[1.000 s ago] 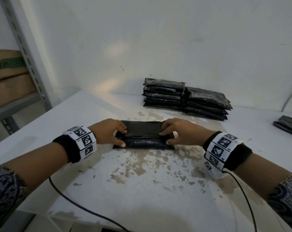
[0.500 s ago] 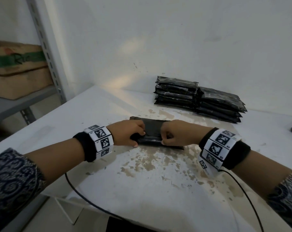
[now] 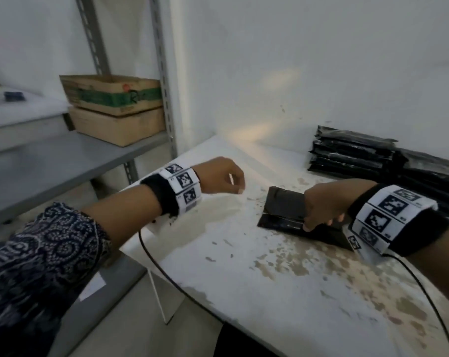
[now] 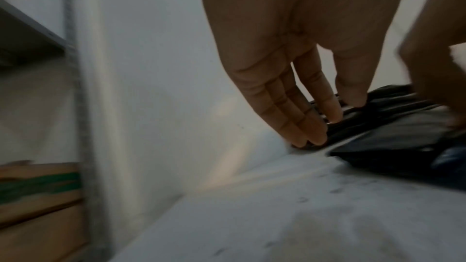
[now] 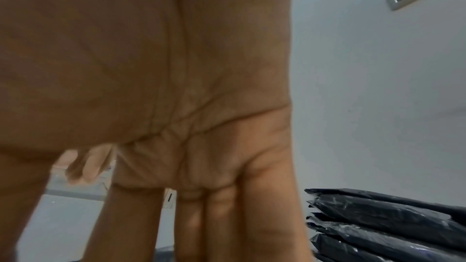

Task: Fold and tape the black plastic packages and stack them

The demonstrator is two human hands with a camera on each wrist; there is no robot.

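1. The left hand point(image 3: 219, 176) has come off the black package point(image 3: 285, 210) that both hands gripped half a second ago. It now hangs in the air to the left of the package, well clear of it, with its fingers loosely curled and nothing in them.
2. The right hand point(image 3: 323, 204) alone stays on the package, pressing it down onto the worktop point(image 3: 282, 284). Its fingers run fairly straight over the folded top, with the tips at the near edge; the right wrist view also shows extended fingers.
3. The package lies on the stained middle of the worktop, folded over on itself, with a flap edge showing along the near side.
4. The head view has swung left since a moment ago: a grey metal shelf point(image 3: 71, 161) with stacked cardboard boxes point(image 3: 115, 109) now fills the left side.
5. My reading: the fold is done and held, and the freed left hand is probably heading for tape. No tape shows in any view, so this is a guess.
6. The finished stack of packages point(image 3: 352, 155) sits against the wall, beyond the right hand; the held one is not yet taped or stacked.
7. The risk, as I judge it, is the fold springing open under one hand.
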